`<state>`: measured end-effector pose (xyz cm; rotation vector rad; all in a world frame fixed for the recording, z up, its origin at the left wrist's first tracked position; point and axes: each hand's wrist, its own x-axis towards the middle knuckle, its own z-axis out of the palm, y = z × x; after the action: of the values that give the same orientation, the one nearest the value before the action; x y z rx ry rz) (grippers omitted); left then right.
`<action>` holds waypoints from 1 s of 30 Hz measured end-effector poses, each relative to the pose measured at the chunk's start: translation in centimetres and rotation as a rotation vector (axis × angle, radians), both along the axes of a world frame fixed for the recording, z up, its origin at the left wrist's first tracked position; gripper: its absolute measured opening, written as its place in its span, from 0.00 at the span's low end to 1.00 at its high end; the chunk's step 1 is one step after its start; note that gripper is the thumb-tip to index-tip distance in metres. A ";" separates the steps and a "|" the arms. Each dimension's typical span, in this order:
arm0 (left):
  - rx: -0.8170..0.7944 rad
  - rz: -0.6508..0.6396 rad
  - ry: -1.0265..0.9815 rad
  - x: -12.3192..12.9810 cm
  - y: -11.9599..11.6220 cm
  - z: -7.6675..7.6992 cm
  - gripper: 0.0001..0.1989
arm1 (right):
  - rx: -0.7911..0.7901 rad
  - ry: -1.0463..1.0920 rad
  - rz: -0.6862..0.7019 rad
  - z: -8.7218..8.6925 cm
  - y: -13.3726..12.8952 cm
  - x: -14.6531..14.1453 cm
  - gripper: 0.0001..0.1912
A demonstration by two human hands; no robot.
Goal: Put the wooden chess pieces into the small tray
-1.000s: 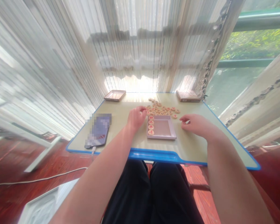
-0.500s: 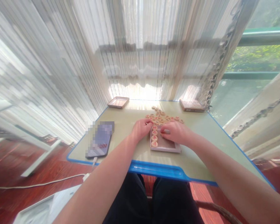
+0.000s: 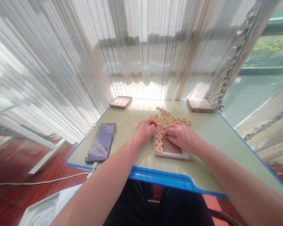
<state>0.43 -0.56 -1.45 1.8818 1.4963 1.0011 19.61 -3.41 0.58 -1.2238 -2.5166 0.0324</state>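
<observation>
Once our half-curled right grip [image 3: 182, 135] swung from three o'clock, work seemed centred beside round pale wooden pieces [image 3: 159, 142] at nine in the shallow pinkish cardboard tray [image 3: 172, 155]; our left grip [image 3: 145, 130] curled at eleven, holds unclear.

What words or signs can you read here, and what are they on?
"帥": farthest xiangqi piece in the open box
"炮", slightly blurred: second piece
"車": third piece
"馬": nearest piece
Loose xiangqi pieces: characters too small and blurred to read
Printed box: print too small
Phone: partly pixelated, nothing readable
</observation>
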 end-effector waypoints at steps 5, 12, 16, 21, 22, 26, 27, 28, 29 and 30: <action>-0.023 0.012 0.011 0.0 0.0 0.2 0.14 | 0.010 0.056 -0.016 -0.3 0.2 -0.3 0.05; -0.028 0.003 -0.022 -0.1 0.0 0.3 0.14 | 0.012 0.117 -0.064 -0.6 0.2 -0.5 0.04; -0.036 0.008 -0.044 -0.1 -0.1 0.2 0.13 | -0.016 0.103 -0.056 -0.4 0.0 -0.4 0.04; -0.066 0.019 -0.052 -0.1 -0.1 0.3 0.13 | 0.001 0.111 -0.049 -0.3 0.0 -0.3 0.07; -0.070 0.022 -0.046 -0.1 -0.1 0.4 0.13 | 0.002 0.109 -0.050 -0.4 0.1 -0.3 0.07; -0.079 0.028 -0.036 0.0 -0.2 0.5 0.13 | -0.020 0.092 -0.052 -0.4 0.2 -0.3 0.07; -0.079 0.027 -0.036 0.0 -0.2 0.5 0.14 | -0.023 0.091 -0.054 -0.5 0.2 -0.3 0.07; -0.078 0.026 -0.037 0.0 -0.1 0.5 0.14 | -0.022 0.093 -0.060 -0.5 0.2 -0.4 0.07; -0.077 0.024 -0.037 0.0 -0.1 0.5 0.13 | -0.019 0.096 -0.070 -0.5 0.2 -0.4 0.07; -0.074 0.022 -0.037 0.0 -0.1 0.4 0.13 | -0.015 0.098 -0.081 -0.5 0.1 -0.4 0.07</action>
<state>0.42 -0.65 -1.04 1.7889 1.5151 0.9719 19.18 -3.26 0.08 -1.2963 -2.3859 0.0898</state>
